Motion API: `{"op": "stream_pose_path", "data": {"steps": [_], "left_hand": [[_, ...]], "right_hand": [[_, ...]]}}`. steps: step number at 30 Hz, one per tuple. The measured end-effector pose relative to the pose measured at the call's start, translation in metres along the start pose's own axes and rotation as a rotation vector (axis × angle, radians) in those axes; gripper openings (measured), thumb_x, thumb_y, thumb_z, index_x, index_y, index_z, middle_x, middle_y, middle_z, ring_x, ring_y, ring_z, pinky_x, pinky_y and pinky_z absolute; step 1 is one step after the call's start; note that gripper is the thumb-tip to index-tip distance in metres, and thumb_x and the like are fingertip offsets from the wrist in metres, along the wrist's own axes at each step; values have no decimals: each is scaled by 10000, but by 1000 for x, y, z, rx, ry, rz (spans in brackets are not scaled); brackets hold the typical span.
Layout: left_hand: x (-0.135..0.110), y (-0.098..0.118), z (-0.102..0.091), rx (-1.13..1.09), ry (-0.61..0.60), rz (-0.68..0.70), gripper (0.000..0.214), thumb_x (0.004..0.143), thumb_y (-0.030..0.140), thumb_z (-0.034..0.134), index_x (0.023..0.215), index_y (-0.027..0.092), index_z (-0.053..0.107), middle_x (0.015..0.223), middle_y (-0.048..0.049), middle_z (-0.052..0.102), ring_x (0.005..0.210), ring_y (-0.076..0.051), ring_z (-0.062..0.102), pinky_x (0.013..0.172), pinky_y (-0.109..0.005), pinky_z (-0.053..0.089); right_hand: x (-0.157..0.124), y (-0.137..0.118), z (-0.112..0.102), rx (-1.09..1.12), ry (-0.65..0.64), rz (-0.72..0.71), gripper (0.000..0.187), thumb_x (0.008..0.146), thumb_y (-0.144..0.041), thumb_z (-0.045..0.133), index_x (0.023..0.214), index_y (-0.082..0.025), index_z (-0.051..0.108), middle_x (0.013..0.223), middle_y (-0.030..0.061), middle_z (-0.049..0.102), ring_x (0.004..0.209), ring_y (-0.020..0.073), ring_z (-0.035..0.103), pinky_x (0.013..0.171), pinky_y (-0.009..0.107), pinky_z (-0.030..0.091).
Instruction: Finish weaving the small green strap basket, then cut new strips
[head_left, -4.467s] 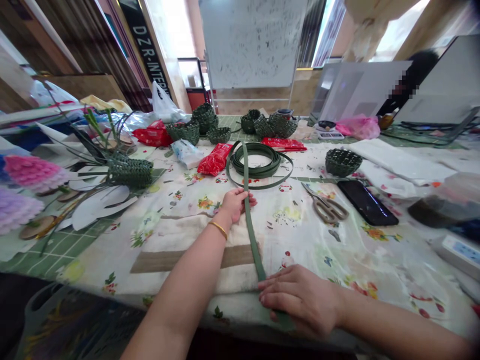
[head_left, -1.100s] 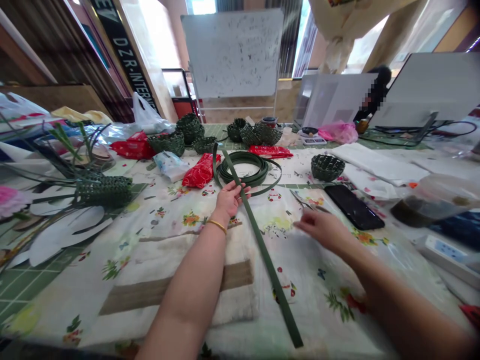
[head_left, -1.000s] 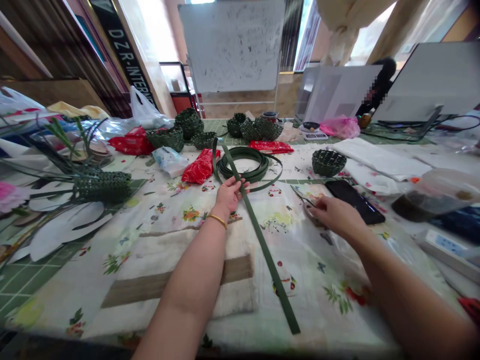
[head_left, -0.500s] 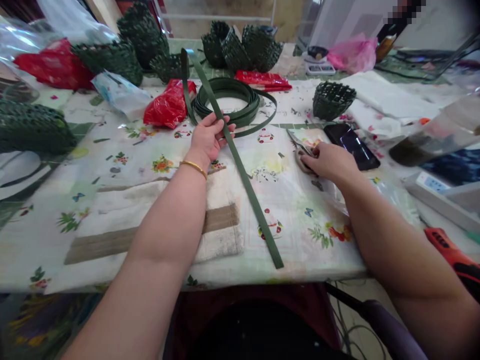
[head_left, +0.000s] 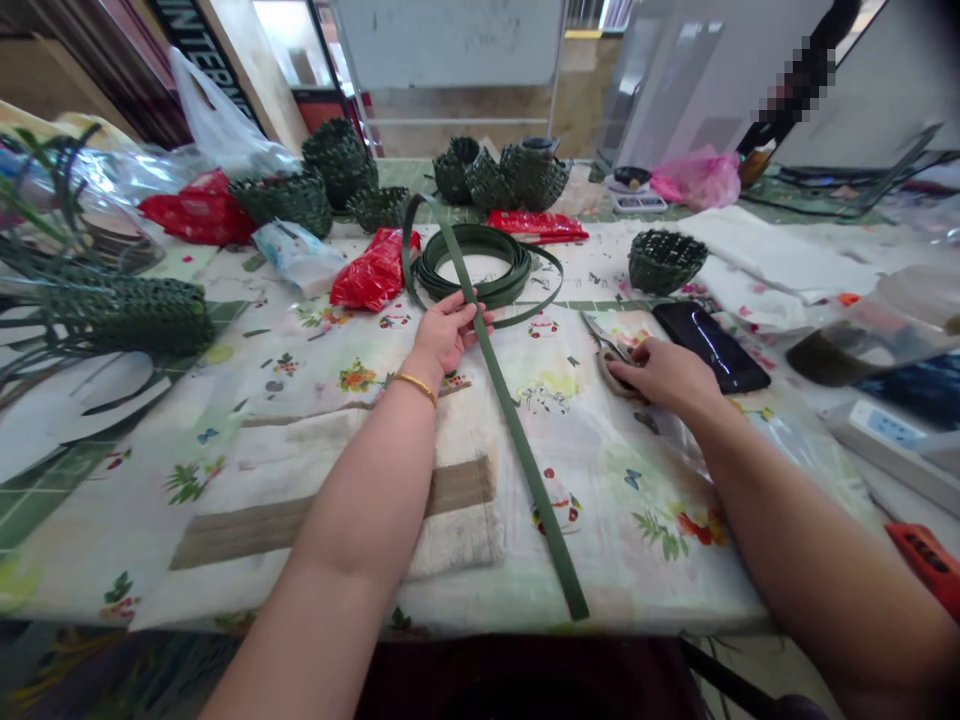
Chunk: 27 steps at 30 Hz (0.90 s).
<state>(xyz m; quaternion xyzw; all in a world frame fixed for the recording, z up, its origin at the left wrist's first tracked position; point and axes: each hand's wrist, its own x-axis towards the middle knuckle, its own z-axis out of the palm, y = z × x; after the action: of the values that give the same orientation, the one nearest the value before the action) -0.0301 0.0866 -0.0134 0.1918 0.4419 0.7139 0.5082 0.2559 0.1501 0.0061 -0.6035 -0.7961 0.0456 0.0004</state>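
Observation:
My left hand [head_left: 448, 335] pinches a flat dark green strap [head_left: 517, 425] between thumb and fingers. One cut end of the strap slants down toward the table's front edge; the other part arches up and back to a coil of the same strap [head_left: 431, 268] lying behind the hand. On the right, my right hand [head_left: 667, 375] is closed on the handles of a pair of scissors [head_left: 600, 333], which lies low at the tablecloth with its blades pointing away to the left. A black phone [head_left: 709, 345] rests just beyond the right hand.
A folded cloth [head_left: 457, 535] lies under my left forearm. Woven green baskets [head_left: 666, 262] stand at the back and right, and a larger woven piece [head_left: 142, 315] at the left. Red packets [head_left: 373, 270] sit behind the coil. A red-handled tool [head_left: 926, 560] is at the right edge.
The view has tilted up, so the things on the table sit lower in the picture. Both hands keep their holds on the strap and the scissors, with little movement over the table.

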Motion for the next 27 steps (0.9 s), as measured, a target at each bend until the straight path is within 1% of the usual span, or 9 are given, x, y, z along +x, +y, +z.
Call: {"op": "stream_pose_path", "data": {"steps": [3,6,9,12,15,17,22,25,27], "left_hand": [[-2,-1,3,14,3,-14,155,759,6,603,832,137,641,691,-30,683,681,-157,690,781,-354,560],[-3,-3,9,24,-3,-20,136,744,-18,605,761,116,609,675,-64,689,648,-173,689,763,-368,563],[-5,-6,14,27,-11,-34,152,745,-34,588,735,117,577,678,-76,695,642,-187,693,752,-380,566],[-7,-9,17,32,-18,-46,149,746,-33,588,732,114,570,658,-70,690,630,-191,692,727,-370,567],[-7,-9,16,31,-3,-30,136,749,-13,603,756,121,582,666,-52,691,607,-169,683,713,-347,562],[-5,-9,15,30,12,-5,113,763,22,614,774,132,594,674,-32,689,607,-149,676,728,-330,556],[0,-11,12,66,20,52,112,779,47,606,816,153,613,697,-13,679,715,-165,692,775,-329,545],[1,-12,11,91,1,72,94,791,59,595,824,147,606,717,-20,676,716,-172,690,778,-344,549],[1,-12,10,90,-4,65,101,793,66,598,855,146,603,733,-25,677,774,-180,691,800,-341,544]], "right_hand": [[0,1,-3,53,23,6,372,747,-554,509,790,-205,630,812,115,700,734,288,636,502,307,360],[1,1,-2,164,86,-30,359,760,-531,507,783,-198,639,762,99,696,708,267,634,531,306,384],[-1,-1,1,339,130,-132,367,759,-508,532,876,-182,654,794,80,696,704,231,629,576,293,412],[-3,-6,4,456,124,-234,380,759,-458,554,980,-167,659,832,71,696,718,214,622,607,290,428],[-5,-12,9,447,86,-290,350,744,-394,581,998,-170,671,853,70,696,750,219,619,644,302,437],[-5,-17,13,410,89,-309,336,733,-371,596,991,-172,677,881,78,696,779,226,616,671,314,440],[-5,-23,22,408,193,-298,345,740,-388,597,1011,-188,669,957,86,693,830,241,613,702,335,445],[-6,-22,25,440,215,-317,331,731,-347,607,1008,-177,670,945,93,694,825,236,615,704,332,446],[-6,-22,26,437,239,-326,322,730,-341,604,993,-168,676,925,97,695,822,235,617,706,335,447]]}}
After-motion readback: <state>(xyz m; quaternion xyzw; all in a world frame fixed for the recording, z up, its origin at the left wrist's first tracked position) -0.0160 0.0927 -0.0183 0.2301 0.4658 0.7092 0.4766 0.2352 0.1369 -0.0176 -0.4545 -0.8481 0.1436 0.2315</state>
